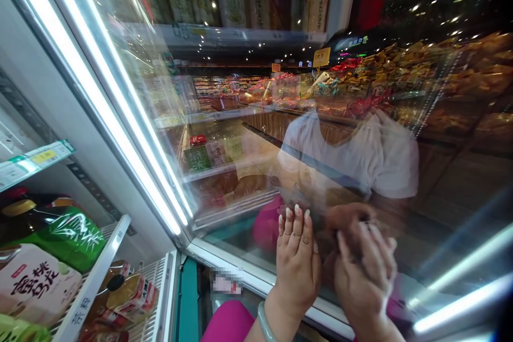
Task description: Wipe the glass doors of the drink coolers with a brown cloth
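My left hand [297, 262] rests flat on a glass door pane [224, 144], its fingers stretched upward and side by side. A pale bracelet [266, 321] circles that wrist. To its right, my right hand [366, 278] is at the same pane, somewhat blurred, with the thumb apart from the extended fingers. No held object is distinguishable in either hand. Reflections of the hands and a white shirt [385, 155] overlap the glass.
At the left, an open-fronted cooler holds a green-labelled bottle [68, 235] and a pink-white carton [38, 283] on a wire shelf [96, 278]. Bright light strips [108, 91] run down beside the pane. A magenta-clothed knee [230, 323] shows below. Goods displays appear in the glass.
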The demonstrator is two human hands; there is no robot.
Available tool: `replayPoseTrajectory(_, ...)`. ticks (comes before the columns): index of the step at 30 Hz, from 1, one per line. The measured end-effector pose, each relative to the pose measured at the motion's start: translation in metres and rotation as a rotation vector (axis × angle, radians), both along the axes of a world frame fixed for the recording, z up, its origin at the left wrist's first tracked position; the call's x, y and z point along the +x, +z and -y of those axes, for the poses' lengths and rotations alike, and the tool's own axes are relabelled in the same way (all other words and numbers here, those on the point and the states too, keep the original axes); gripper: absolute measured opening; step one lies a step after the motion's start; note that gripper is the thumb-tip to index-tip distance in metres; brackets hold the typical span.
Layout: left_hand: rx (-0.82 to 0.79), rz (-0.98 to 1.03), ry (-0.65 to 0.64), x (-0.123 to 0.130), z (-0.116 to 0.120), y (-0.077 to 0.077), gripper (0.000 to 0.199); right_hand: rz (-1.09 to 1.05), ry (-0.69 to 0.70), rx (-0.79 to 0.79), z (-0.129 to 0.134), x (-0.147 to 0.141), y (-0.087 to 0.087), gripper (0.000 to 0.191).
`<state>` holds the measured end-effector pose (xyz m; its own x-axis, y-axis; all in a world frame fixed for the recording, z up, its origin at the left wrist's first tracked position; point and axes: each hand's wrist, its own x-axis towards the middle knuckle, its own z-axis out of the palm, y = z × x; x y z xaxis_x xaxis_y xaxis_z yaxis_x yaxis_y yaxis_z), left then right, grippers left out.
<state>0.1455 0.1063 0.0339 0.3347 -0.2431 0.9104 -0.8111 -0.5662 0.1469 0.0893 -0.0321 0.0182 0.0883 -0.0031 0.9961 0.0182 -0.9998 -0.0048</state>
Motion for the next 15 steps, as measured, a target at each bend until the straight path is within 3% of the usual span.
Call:
replayPoseTrajectory(2, -0.021, -0.005, 0.041, 0.005, -0.007, 0.001, 0.076, -0.086, 0.111, -0.043, -0.006, 0.005, -0.017, 0.058)
replayPoseTrajectory(4, -0.026, -0.007, 0.073, 0.010, -0.015, 0.001, 0.075, -0.047, 0.170, 0.003, -0.005, 0.008, -0.021, 0.062)
replayPoseTrajectory(8, -0.031, 0.003, 0.101, 0.020, -0.027, 0.001, 0.075, 0.243, 0.089, 0.098, -0.012, 0.020, 0.017, 0.071)
replayPoseTrajectory(11, -0.040, -0.003, 0.105, 0.022, -0.033, -0.002, 0.075, 0.173, 0.040, 0.011, -0.031, 0.032, 0.034, 0.071)
replayPoseTrajectory(15, -0.070, -0.050, 0.164, 0.028, -0.046, -0.006, 0.074, -0.037, 0.147, -0.053, -0.048, 0.035, 0.005, 0.051)
